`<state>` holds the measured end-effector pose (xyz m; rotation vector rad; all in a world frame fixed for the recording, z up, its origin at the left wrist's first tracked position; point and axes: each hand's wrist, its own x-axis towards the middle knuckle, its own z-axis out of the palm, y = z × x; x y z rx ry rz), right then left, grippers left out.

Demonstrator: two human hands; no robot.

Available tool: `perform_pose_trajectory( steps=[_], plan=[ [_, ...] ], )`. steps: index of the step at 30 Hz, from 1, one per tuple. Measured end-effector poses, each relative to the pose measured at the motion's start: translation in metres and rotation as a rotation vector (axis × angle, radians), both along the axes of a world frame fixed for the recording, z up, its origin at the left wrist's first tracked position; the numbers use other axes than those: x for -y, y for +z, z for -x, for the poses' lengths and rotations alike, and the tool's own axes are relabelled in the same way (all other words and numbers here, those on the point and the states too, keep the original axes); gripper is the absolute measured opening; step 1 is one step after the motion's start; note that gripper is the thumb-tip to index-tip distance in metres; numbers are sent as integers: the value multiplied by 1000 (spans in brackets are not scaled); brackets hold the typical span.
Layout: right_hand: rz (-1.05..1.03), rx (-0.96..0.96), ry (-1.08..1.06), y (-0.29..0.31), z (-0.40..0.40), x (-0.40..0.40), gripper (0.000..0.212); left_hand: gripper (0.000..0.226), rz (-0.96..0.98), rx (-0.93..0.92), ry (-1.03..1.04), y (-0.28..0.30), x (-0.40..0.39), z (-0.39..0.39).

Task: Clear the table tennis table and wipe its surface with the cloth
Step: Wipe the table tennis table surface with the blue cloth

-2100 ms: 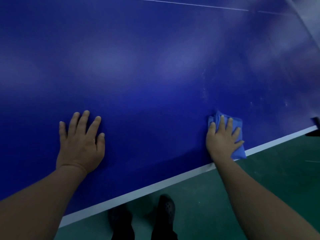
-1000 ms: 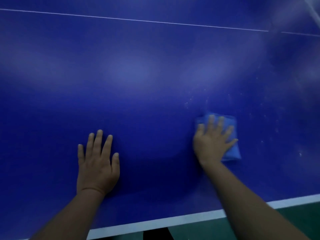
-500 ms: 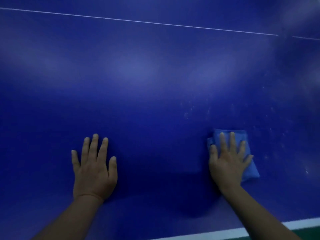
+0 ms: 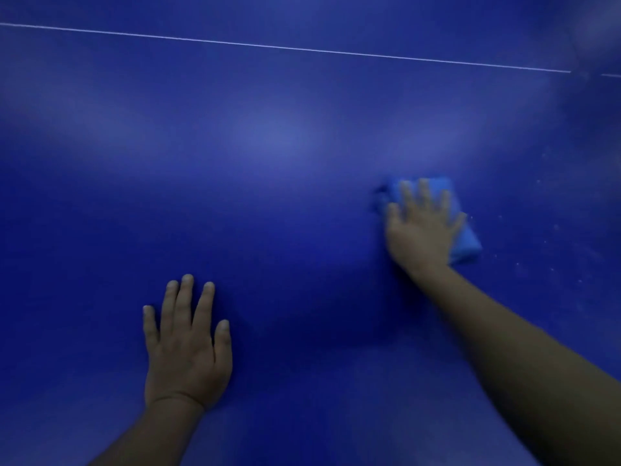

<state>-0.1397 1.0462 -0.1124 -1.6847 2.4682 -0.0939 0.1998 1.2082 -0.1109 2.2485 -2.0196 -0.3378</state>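
R hand [image 4: 421, 227] is pressing flat, fingers spread, on the folded cloth [image 4: 465, 238] (soft, light, likely to bunch, so palm it mid-fold) while L hand [image 4: 186, 344] is lying open on table [image 4: 285, 146], well apart.

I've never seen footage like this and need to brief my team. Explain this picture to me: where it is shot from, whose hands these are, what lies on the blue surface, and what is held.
There is no machine here. A person wears a camera on the head, looking down at their own two bare hands. The blue surface is a table tennis table, with a thin white line across the far part. The left hand lies flat on the bare table, holding nothing. The right hand presses a folded blue cloth flat against the table; it looks blurred, so it is likely wiping. Pale specks dot the table to the right of the cloth. Nothing else shows on the table.
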Motion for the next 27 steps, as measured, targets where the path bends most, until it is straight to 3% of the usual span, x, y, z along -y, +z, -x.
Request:
perform_pose_trajectory(
  steps=[3,6,8,10,12,17,19,22,27],
  plan=[
    [-74,71,-273,16,63,-15,60,64,-21,8,5,0,1,0],
    [-35,33,-279,11,22,-13,60,66,-31,19,2,2,-2,1],
    [28,6,24,5,-39,-18,60,67,-25,8,26,5,1,4],
    [18,12,483,-1,-88,-30,60,68,-9,-39,100,12,13,11],
    [4,34,629,-1,-76,-27,59,67,23,-94,128,21,35,22],
    [-38,15,-143,5,77,-12,60,66,69,-111,-9,19,117,50],
    [-48,52,-275,11,102,-26,59,66,56,-110,-16,16,152,61],
    [-56,36,-227,7,79,-42,59,62,22,-84,-9,9,185,72],
    [79,-41,190,-6,-38,-17,59,68,50,-108,-6,4,189,73]
  ],
)
